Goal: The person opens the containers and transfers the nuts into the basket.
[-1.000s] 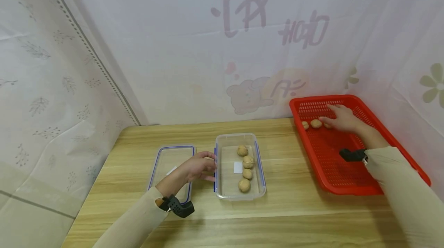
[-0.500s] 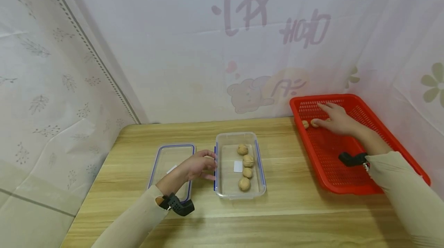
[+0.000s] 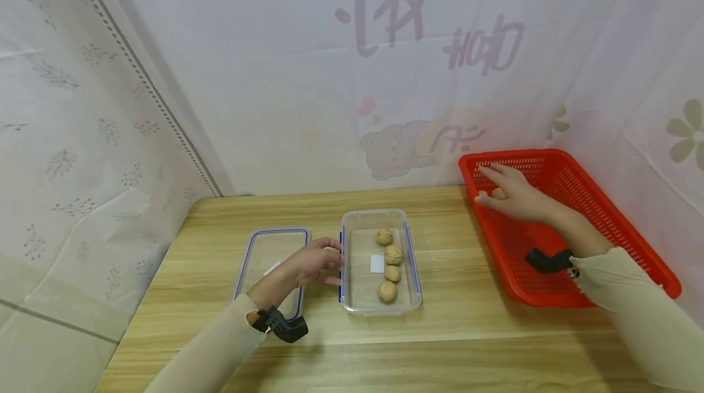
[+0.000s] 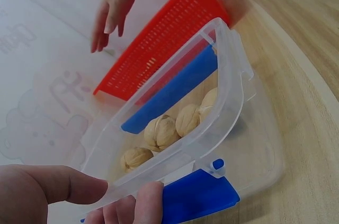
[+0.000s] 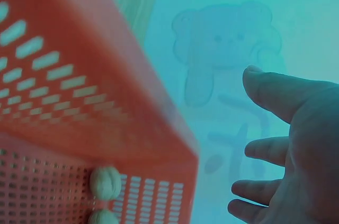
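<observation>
My left hand (image 3: 319, 263) is at the left side of a clear plastic box (image 3: 360, 304). In the left wrist view its thumb (image 4: 90, 188) lies at the rim, the fingers loosely bent against the blue latch (image 4: 198, 197). Several walnuts (image 3: 387, 291) sit inside the box, mostly along its right half. Over the back left of a red basket (image 3: 497, 252) hovers my right hand (image 3: 519, 197), fingers spread and nothing between them. Under it a walnut (image 3: 498, 194) shows in the basket; the right wrist view has another walnut (image 5: 103, 217) beside it.
A clear lid (image 3: 269, 240) with a blue seal lies left of the box, partly under my left forearm. Printed curtain (image 3: 308, 106) hangs behind and on both sides of the wooden table (image 3: 440, 319). The basket stands close to the right-hand curtain.
My right hand has moved left across the back of the basket, now covering part of the walnuts there. The left hand, the box and its walnuts stay where they were.
</observation>
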Tool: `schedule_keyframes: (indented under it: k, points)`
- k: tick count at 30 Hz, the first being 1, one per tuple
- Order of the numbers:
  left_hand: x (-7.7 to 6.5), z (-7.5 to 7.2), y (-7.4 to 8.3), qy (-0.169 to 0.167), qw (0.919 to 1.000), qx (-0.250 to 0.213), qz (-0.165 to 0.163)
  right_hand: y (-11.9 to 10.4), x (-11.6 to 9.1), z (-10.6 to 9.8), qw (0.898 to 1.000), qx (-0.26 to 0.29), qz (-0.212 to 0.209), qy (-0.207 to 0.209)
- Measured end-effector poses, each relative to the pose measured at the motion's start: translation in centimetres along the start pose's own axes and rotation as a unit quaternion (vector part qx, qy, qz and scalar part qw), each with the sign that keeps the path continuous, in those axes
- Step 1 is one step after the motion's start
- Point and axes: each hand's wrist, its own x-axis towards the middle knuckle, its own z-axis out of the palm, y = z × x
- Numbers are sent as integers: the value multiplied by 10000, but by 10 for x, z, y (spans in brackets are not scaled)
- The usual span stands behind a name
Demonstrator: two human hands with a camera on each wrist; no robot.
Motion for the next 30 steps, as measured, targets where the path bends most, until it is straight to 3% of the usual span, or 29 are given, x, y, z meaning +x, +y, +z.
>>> schedule_keyframes:
  k: [9,30]
  points:
    - [0,-1,0,-41,10000,11,31,-25,0,9,9998,-123,-183,12]
    - [-1,1,0,8,10000,46,-8,-65,8,38,9947,417,-891,-314]
